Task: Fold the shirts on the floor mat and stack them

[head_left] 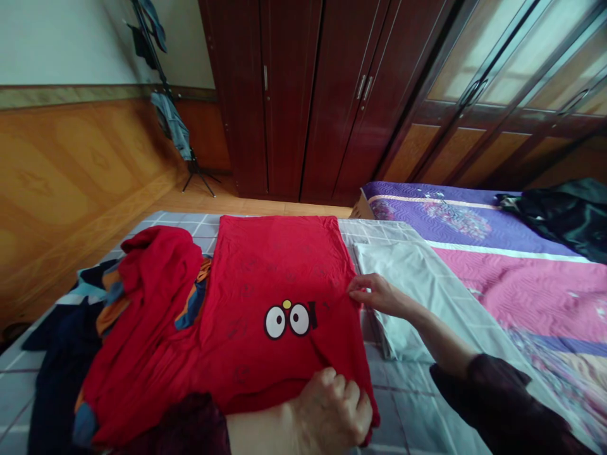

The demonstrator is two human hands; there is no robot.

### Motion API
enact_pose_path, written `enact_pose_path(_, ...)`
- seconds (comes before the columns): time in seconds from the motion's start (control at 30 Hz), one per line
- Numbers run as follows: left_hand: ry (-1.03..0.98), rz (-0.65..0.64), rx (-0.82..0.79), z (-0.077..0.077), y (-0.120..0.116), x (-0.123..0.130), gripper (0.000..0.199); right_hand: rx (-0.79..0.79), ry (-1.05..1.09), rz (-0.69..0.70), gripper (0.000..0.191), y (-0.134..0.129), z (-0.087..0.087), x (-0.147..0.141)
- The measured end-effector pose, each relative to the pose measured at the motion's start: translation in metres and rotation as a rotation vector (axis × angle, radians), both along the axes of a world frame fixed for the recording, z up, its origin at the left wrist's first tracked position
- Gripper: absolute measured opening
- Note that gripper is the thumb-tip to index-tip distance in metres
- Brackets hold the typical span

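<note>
A red shirt (279, 265) with two cartoon eyes printed on it lies spread on a checked sheet. My left hand (334, 407) is closed in a fist on the shirt's near right part, gripping its fabric. At the shirt's right edge, about halfway up, my right hand (372, 294) pinches the red cloth between thumb and fingers. Small folds run through the fabric between the two hands. Just right of the shirt lies a folded pale cloth (410, 278), partly under my right forearm.
Rumpled red clothing (147, 328) and dark blue garments (66, 366) are piled at the left. A purple and pink bedspread (535, 284) with a dark bag-like item (569, 212) lies at the right. Behind stand dark red wardrobes (289, 95) and a clothes stand (192, 161).
</note>
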State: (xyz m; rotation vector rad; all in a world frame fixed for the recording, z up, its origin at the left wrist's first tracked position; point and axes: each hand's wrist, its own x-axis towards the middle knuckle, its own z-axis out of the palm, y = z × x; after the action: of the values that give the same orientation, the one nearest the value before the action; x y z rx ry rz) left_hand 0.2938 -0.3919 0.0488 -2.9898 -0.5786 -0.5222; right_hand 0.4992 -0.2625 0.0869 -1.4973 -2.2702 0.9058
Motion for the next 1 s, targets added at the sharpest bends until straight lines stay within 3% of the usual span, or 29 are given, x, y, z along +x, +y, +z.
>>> enact_pose_path(0.2, -0.057, -0.064, 0.078, -0.003, -0.003, 0.009, 0.016, 0.009, -0.101, 0.025, 0.015, 0.017, -0.014, -0.025)
enact_pose_path(0.37, 0.01, -0.05, -0.151, 0.011, 0.0, 0.008, 0.015, 0.032, -0.155, 0.0, 0.019, 0.014, -0.01, -0.017)
enact_pose_path(0.43, -0.024, 0.068, -0.268, 0.023, 0.009, -0.002, 0.008, 0.024, -0.161, -0.01, 0.025, 0.009, -0.007, -0.008)
enact_pose_path(0.5, -0.037, 0.3, -0.35, 0.031, 0.024, -0.014, 0.006, 0.014, -0.172, 0.009, 0.026, 0.005, -0.005, 0.0)
enact_pose_path(0.6, 0.05, 0.547, -0.444, 0.031, 0.042, -0.028, 0.016, 0.03, -0.204, 0.061, 0.016, 0.001, -0.007, 0.008)
enact_pose_path(0.7, 0.102, 0.531, -0.541, 0.024, 0.051, -0.036, 0.009, 0.055, -0.211, 0.067, 0.016, 0.004, -0.011, 0.008)
enact_pose_path(0.8, 0.147, 0.534, -0.589, 0.028, 0.051, -0.04, 0.005, 0.074, -0.219, 0.074, 0.015, 0.006, -0.01, 0.003)
enact_pose_path(0.9, 0.173, 0.546, -0.477, 0.042, 0.045, -0.04, 0.008, 0.165, -0.271, 0.036, 0.012, -0.001, -0.006, -0.006)
enact_pose_path(1.0, 0.076, 0.313, -0.281, 0.045, 0.031, -0.033, 0.009, 0.4, -0.323, 0.011, 0.032, -0.02, -0.009, -0.02)
